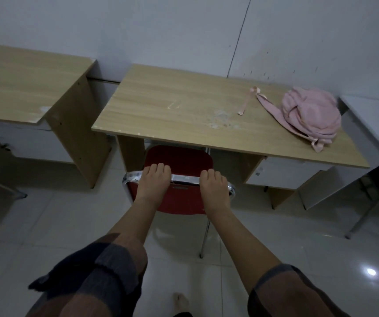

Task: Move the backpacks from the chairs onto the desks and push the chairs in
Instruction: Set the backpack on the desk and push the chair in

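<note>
Both hands' fingers curl over red chair (pixel 179 160) chrome top rail; pink backpack (pixel 307 116) on desk (pixel 161 106) (scuffed).

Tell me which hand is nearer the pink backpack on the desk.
Right. The right hand grips the red chair's chrome top rail on the backpack's side; the left hand grips the same rail farther from the pink backpack.

Both arms reach straight forward, side by side. The left hand (pixel 153 179) and right hand (pixel 213 186) lie palm-down, fingers (pixel 158 167) curled over and gripping.
</note>
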